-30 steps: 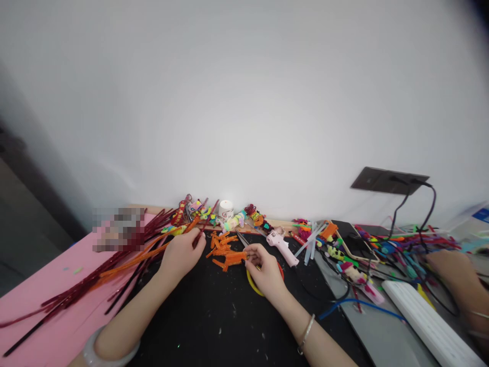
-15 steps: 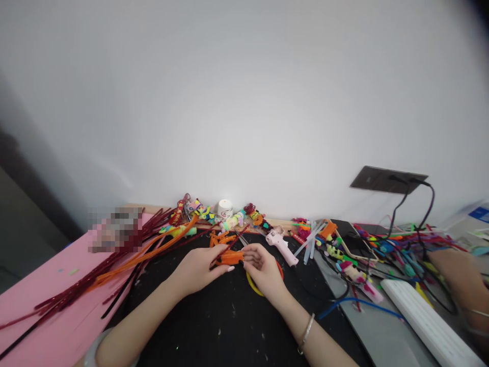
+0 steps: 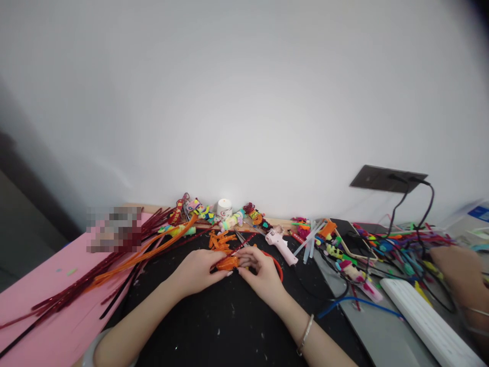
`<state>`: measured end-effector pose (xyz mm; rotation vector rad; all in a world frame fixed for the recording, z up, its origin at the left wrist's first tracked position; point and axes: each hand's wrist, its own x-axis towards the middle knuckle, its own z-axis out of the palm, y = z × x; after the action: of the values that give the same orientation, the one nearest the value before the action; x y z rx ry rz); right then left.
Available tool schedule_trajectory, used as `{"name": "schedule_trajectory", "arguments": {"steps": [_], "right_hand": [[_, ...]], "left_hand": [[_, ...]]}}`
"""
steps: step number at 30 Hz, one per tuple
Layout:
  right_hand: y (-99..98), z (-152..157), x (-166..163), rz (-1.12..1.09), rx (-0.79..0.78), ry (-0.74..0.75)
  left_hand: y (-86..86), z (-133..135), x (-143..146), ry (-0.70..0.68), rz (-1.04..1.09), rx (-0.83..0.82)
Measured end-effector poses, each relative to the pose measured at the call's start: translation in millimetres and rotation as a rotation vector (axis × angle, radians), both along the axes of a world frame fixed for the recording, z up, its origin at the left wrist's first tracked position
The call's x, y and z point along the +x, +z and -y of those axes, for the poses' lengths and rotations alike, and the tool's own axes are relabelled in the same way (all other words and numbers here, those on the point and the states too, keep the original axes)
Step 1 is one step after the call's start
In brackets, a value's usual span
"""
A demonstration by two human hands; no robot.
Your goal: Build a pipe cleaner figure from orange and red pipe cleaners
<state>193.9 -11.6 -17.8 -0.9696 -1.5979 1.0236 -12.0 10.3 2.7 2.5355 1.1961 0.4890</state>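
My left hand (image 3: 196, 272) is closed, thumb and fingers pinching an orange fuzzy pipe-cleaner piece (image 3: 228, 263) over the black mat. From the other side, my right hand (image 3: 263, 278) closes its fingertips on the same piece. A dark red glittery pipe cleaner (image 3: 247, 242) slants up from between the hands; its lower end is hidden by fingers. Just behind lie several bent orange pipe-cleaner bits (image 3: 221, 239) and the scissors (image 3: 239, 236), partly covered. A red-orange ring (image 3: 280, 270) shows beside my right hand, mostly hidden by it.
A pink glue gun (image 3: 281, 246) lies right of my hands, near clear glue sticks (image 3: 312, 242). Long red and orange pipe cleaners (image 3: 114, 270) cover the pink tabletop (image 3: 42, 285). Along the wall stand a white cup (image 3: 224, 208) and small fuzzy figures. Another person's blurred hand (image 3: 454, 275) is at right.
My right hand has turned slightly and its fingers have shifted on the orange piece. The red pipe cleaner now sticks out farther to the upper right. The yellow ring is now mostly covered.
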Motion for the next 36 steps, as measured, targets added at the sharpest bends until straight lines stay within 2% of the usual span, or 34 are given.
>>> {"name": "schedule_trajectory", "arguments": {"steps": [4,8,12,14,18,22,25,28,31,36], "right_hand": [[3.1,0,0,0.065,0.046,-0.034],[3.8,-3,7,0.157,0.120,-0.179],[2.8,-6,13,0.142,0.136,-0.292],[3.2,-6,13,0.141,0.150,-0.275],[5.7,-6,9,0.093,0.163,-0.133],[6.4,-5,6,-0.055,0.022,-0.064],[6.8,-6,6,-0.221,-0.105,-0.044],[9.5,-8,9,-0.525,-0.241,-0.019],[12.8,-14,17,-0.785,-0.307,0.001],[11.7,-24,33,-0.960,-0.379,-0.082]], "left_hand": [[-1.8,-2,-1,0.022,0.062,-0.005],[-2.3,-3,-2,0.078,0.062,0.008],[-3.2,-4,-2,0.103,0.036,0.022],[-3.6,-4,-1,0.088,0.044,0.025],[-2.3,-1,2,-0.003,0.040,0.015],[-0.6,4,6,-0.055,-0.028,0.006],[-1.3,5,8,-0.041,-0.042,0.012],[-3.2,1,7,0.026,-0.022,0.022],[-5.1,-5,2,0.115,-0.001,0.040],[-10.8,-11,-5,0.291,0.137,0.175]]}}
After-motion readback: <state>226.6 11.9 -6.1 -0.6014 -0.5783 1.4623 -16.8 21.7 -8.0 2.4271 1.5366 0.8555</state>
